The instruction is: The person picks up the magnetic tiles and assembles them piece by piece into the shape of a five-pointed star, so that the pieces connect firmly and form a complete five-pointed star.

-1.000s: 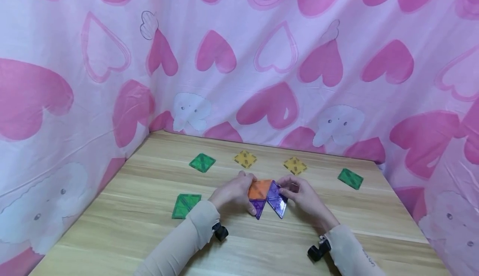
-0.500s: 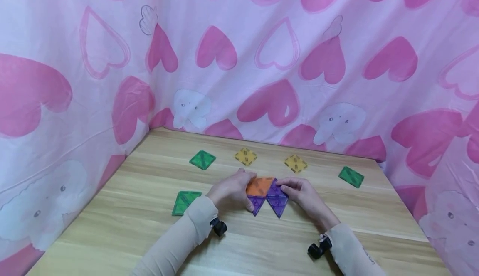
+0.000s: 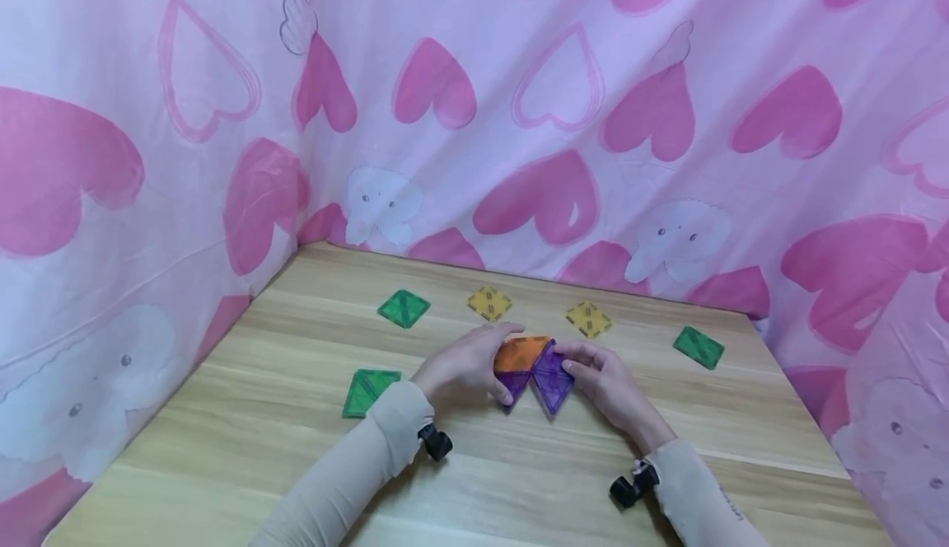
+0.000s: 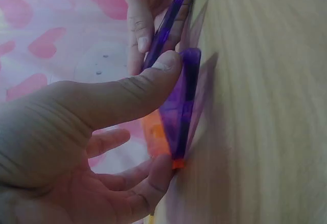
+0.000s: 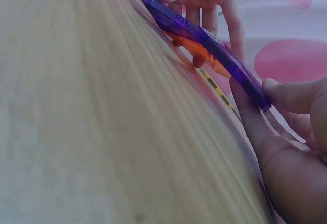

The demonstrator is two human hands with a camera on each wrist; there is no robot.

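Observation:
A joined piece of see-through magnetic tiles hangs between both hands, tilted and lifted a little off the table in the wrist views. It has an orange section [image 3: 521,354], a left purple triangle [image 3: 511,384] and a right purple part [image 3: 553,378] made of triangles. My left hand [image 3: 469,367] grips the left side, thumb over the purple triangle and fingertips at the orange edge. With thumb and fingers, my right hand [image 3: 614,389] pinches the outer edge of the right purple part [image 5: 214,50]. A narrow gap separates the two purple points.
On the wooden table [image 3: 504,481] lie green tiles at the left [image 3: 371,392], back left [image 3: 404,308] and far right [image 3: 698,348]. Two yellow tiles [image 3: 489,304] [image 3: 589,319] lie behind the hands. A pink heart-print cloth [image 3: 534,193] borders the table.
The joined tiles have risen slightly and tilted, with both hands keeping their grip. The head view has shifted a little. The loose tiles stay in place on the table.

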